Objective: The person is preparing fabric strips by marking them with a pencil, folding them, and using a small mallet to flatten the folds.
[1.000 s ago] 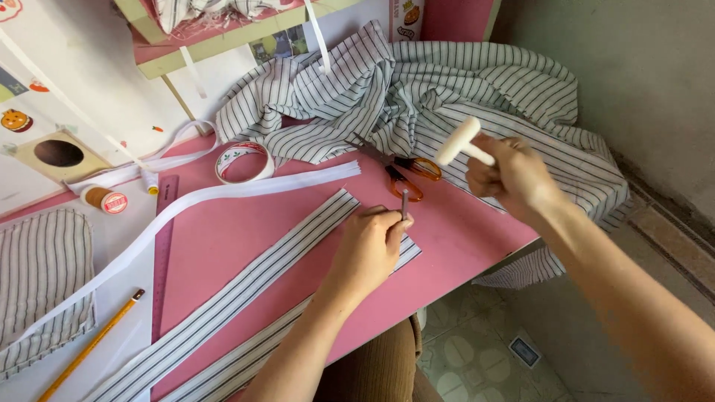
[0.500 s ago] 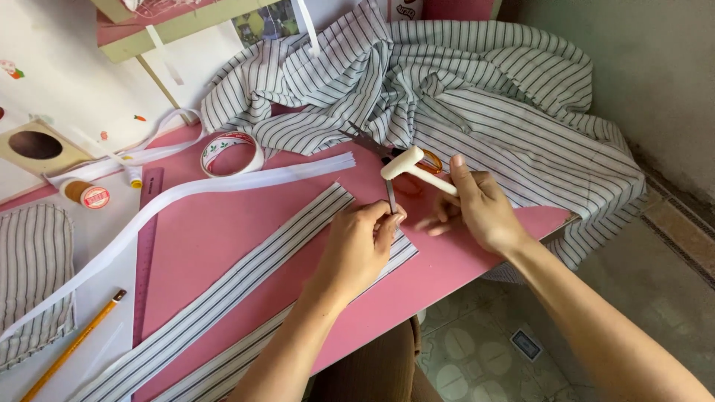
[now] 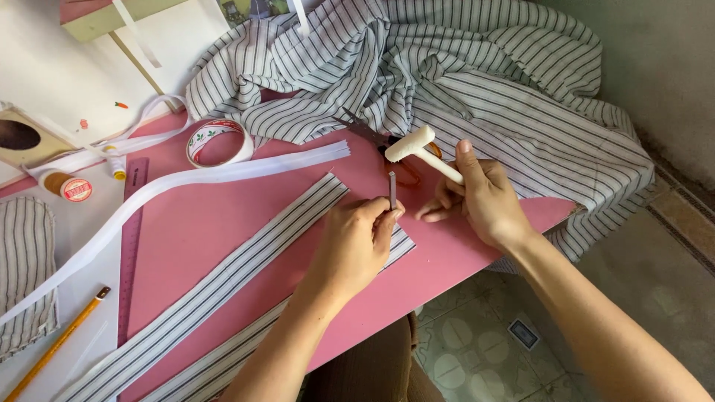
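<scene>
On the pink worktop, the left hand pinched a thin upright metal punch on the striped fabric strip; the right hand gripped a small white mallet, poised near it. A square strike seemed due.

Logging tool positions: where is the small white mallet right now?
In the head view, the white mallet is right of centre, held in the right hand, its head above the metal punch the left hand pinches.

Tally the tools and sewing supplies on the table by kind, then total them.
Hammer, in the right hand: 1
Punch, held upright by the left hand: 1
Scissors: 1
Tape roll: 1
Thread spools: 2
Ruler: 1
Pencil: 1
Striped strips: 2
White band: 1
Total: 11
</scene>
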